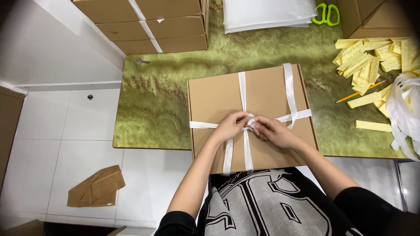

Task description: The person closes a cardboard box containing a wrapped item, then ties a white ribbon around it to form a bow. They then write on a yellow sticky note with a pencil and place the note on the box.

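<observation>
A flat brown cardboard box lies on the green marbled table, its near edge overhanging toward me. White ribbon crosses it lengthwise and sideways, and a loose end trails over the right part of the lid. My left hand and my right hand meet at the crossing in the middle of the lid, both pinching the ribbon where it bunches into a knot.
Stacked taped cartons stand at the back left. Clear plastic sheets and green scissors lie at the back. Yellow paper slips, a pencil and loose white ribbon fill the right side. Folded cardboard lies on the floor.
</observation>
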